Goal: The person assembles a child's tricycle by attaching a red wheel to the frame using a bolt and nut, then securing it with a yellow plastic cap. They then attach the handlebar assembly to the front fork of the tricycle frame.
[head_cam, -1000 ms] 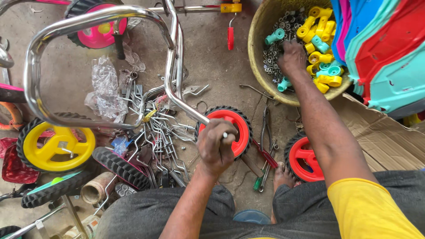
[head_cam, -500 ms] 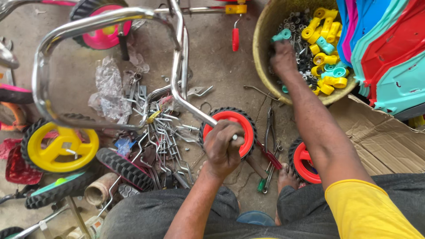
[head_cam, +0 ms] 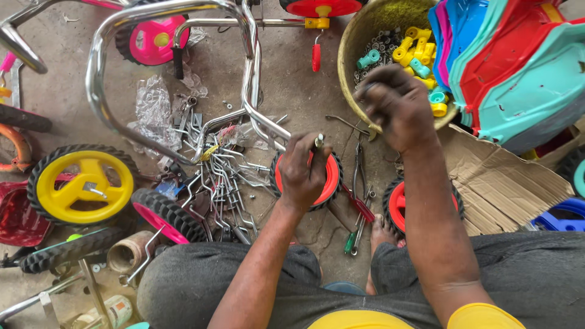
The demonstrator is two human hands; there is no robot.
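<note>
Red wheel (head_cam: 329,183) sits on the floor (head_cam: 298,91) at centre frame, black tyre, under the left hand (head_cam: 301,170). Left hand's grip is closed around a chrome axle (head_cam: 319,141) whose tip sticks out at 12 o'clock of the knuckles; the axle runs back to the chrome frame (head_cam: 244,91) at 10 o'clock. Right hand (head_cam: 396,106) hangs at 2 o'clock of the wheel, over the rim of the yellow tub (head_cam: 353,42); fingers curled in, blurred, cannot tell what they pinch, if anything. Tub holds yellow and teal plastic caps (head_cam: 420,58) and dark small parts. Stacked plastic seats (head_cam: 512,67), red, teal, blue, at 3 o'clock of the tub, on cardboard (head_cam: 506,176). Second red wheel (head_cam: 399,204) at 3 o'clock of the first, beside a bare foot (head_cam: 381,234). Pliers (head_cam: 359,164) and a red-handled tool (head_cam: 359,207) between the two wheels. Pile of bent metal rods (head_cam: 219,176) at 9 o'clock of the wheel. Yellow wheel (head_cam: 82,183) further at 9 o'clock, pink wheel (head_cam: 167,216) at 8 o'clock.
</note>
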